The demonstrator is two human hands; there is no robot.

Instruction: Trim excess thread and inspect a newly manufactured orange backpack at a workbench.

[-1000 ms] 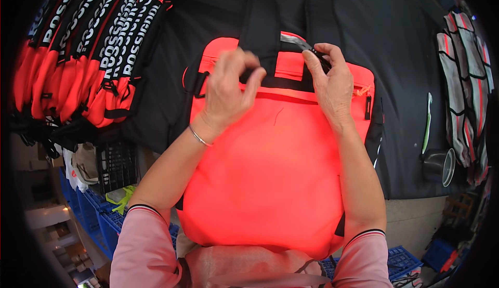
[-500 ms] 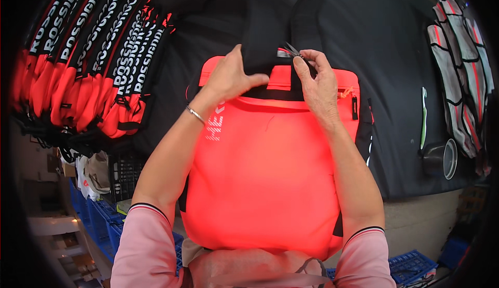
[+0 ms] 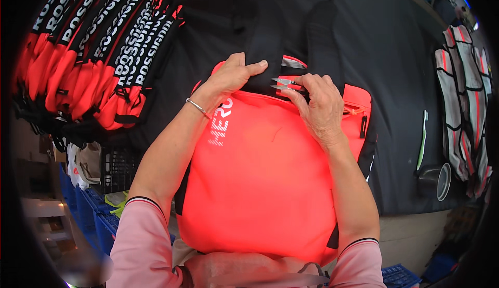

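A black-covered table (image 3: 395, 80) carried everything. At the middle of its near edge lay a bright orange-red backpack (image 3: 260, 173), flat, with black straps running toward the far edge and white lettering near its top left corner. Along the table's left edge a stack of orange and black bags (image 3: 88, 54) overlapped in a row, each with a white-lettered black band. The left hand (image 3: 231, 77) gripped the black strap at the backpack's top. The right hand (image 3: 317, 106) was closed around small metal thread snips (image 3: 285, 84), blades pointing left.
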